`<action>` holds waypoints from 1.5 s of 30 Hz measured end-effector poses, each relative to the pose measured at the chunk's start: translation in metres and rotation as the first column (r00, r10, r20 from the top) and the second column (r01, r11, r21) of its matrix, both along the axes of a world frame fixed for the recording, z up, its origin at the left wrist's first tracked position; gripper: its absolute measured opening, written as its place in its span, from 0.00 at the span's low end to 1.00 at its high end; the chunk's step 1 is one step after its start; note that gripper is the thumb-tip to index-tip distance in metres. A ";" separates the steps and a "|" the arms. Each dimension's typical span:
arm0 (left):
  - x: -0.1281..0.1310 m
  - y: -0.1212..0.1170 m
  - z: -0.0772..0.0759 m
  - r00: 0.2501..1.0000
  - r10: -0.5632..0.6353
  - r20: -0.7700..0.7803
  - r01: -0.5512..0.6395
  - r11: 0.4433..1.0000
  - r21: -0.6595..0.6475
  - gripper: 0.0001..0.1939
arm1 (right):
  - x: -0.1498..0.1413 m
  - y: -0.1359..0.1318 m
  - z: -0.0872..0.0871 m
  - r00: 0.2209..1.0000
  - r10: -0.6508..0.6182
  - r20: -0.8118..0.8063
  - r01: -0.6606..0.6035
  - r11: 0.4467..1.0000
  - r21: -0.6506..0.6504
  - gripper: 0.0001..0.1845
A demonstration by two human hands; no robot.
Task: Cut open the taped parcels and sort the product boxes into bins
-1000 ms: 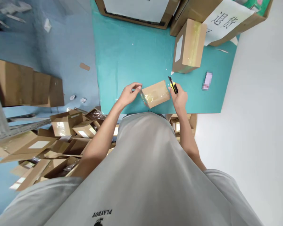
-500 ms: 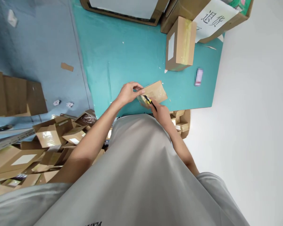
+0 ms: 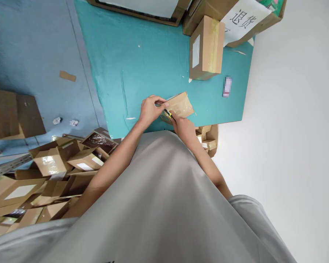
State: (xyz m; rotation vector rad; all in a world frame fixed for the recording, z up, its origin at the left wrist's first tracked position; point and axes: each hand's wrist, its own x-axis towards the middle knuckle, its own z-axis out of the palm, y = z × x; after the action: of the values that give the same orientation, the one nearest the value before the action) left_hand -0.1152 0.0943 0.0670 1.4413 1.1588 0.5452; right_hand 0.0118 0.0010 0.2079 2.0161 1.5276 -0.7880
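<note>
A small taped cardboard box (image 3: 182,104) lies tilted at the near edge of the teal-topped table (image 3: 142,69). My left hand (image 3: 152,109) grips the box's left end, thumb and fingers closed on its edge. In my right hand (image 3: 183,128) is a yellow and black utility knife (image 3: 169,114), its blade end at the box's left end, close to my left thumb. Exactly where the blade meets the tape is too small to make out.
A taller taped carton (image 3: 207,47) stands at the back right, before a bigger box with a handwritten paper sign (image 3: 242,20). A blurred pinkish item (image 3: 227,86) lies to the right. Opened cartons (image 3: 53,159) are heaped on the floor at left.
My right hand has brought the utility knife leftward from beside the box to its left end. My left hand has closed on that end. The whole view has shifted somewhat.
</note>
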 end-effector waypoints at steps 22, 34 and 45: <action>-0.001 -0.012 0.006 0.997 0.013 -0.080 -0.008 0.998 0.066 0.13 | 0.034 -0.048 0.004 0.991 -0.131 0.003 0.130 0.987 0.091 0.34; 0.062 -0.031 0.026 0.922 -0.327 -0.209 0.386 0.825 0.413 0.20 | 0.122 -0.033 -0.067 0.807 -0.403 -0.431 0.564 0.742 0.362 0.27; 0.060 -0.033 0.021 0.868 -0.416 -0.272 0.496 0.762 0.417 0.27 | 0.120 -0.022 -0.028 0.949 -0.243 -0.201 0.287 0.929 0.233 0.28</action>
State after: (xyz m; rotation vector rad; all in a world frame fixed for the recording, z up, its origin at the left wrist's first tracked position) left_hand -0.0548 0.0614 0.0878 2.1575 0.7635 0.3760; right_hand 0.1321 -0.0209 0.1799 2.4440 1.5341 -0.9243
